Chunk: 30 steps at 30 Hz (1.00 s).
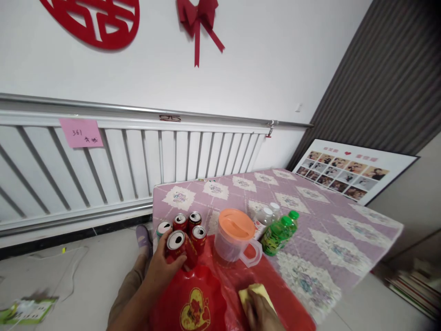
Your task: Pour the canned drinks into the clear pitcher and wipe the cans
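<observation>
My left hand (161, 271) is wrapped around an opened red drink can (188, 252), close to the wavy rim of a red plastic tray (215, 287) with a gold heart print. Just behind it stand several other opened cans (180, 222), most of them red, one partly green. Under the fingers of my right hand (259, 309) is a yellow sponge-like block (243, 295), pressed on a red plastic sheet (287, 294). Between and beyond both hands is a clear plastic jug (227, 250) with an orange lid (237, 224).
Right of the jug stand two green bottles (274, 238) and two clear bottles with white caps (264, 216). A floral cloth (320, 225) covers the table. Behind it runs a white radiator (134, 161); a photo board (358, 168) leans at the right.
</observation>
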Motion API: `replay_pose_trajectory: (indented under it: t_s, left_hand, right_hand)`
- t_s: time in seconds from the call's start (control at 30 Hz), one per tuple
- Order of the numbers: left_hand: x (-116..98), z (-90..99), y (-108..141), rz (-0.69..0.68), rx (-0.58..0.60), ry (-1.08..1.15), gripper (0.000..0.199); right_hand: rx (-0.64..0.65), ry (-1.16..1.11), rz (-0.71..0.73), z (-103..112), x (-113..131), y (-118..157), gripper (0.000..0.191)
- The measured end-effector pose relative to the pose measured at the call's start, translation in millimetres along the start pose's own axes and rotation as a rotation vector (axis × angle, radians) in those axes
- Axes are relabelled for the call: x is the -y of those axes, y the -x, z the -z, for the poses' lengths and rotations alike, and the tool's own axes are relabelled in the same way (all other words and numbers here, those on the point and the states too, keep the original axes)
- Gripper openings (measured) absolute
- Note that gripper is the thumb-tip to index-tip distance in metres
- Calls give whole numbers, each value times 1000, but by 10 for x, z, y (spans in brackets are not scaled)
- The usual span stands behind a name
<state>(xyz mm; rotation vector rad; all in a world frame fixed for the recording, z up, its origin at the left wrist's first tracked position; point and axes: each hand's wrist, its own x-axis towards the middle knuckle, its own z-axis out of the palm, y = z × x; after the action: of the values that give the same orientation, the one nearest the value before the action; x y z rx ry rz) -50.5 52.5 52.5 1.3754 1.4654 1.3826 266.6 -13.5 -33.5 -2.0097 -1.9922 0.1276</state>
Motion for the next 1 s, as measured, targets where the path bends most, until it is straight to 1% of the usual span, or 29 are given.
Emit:
replay_pose_trajectory:
  t_s: [0.1,0.23,0.3,0.37,0.5,0.57,0.67,0.77,0.83,0.9,0.97,1.0]
  left_hand:
    - [67,-69,212,-4,74,-92,73]
    - [252,-178,488,-54,199,-162,69]
    - [349,-225,589,-72,212,-184,68]
    - [442,-269,656,-85,195,-197,65]
    - [584,-342,703,-48,127,-216,65]
    - [605,-360,705,-34,124,-216,67]
    - [570,-349,706,-19,154,-204,73]
    - [501,-298,698,-17,187,-179,82]
    - [472,-261,681,-26,209,-169,83]
    - [471,-237,660,-41,225,-169,81]
    - [501,-230,642,-61,237,-171,79]
    - [525,-233,637,-70,241,-174,79]
  right_hand:
    - [-15,4,-11,16,46,27,43]
    - [-40,-16,-6,29,87,60,39]
    - [-40,-23,-11,36,98,76,37]
    - [-31,-25,-17,39,104,91,37]
    - [-19,-27,-21,29,104,97,39]
    - [-24,-30,-23,26,105,91,40]
    - [-29,-44,-38,40,118,83,40]
    - [-29,-85,-68,90,140,77,39]
    - [-22,-148,-88,144,150,67,39]
    - [-25,-257,-102,215,146,44,37]
    - [-77,-384,-127,304,127,-2,36]
    - [-123,-444,-153,354,114,-37,36]
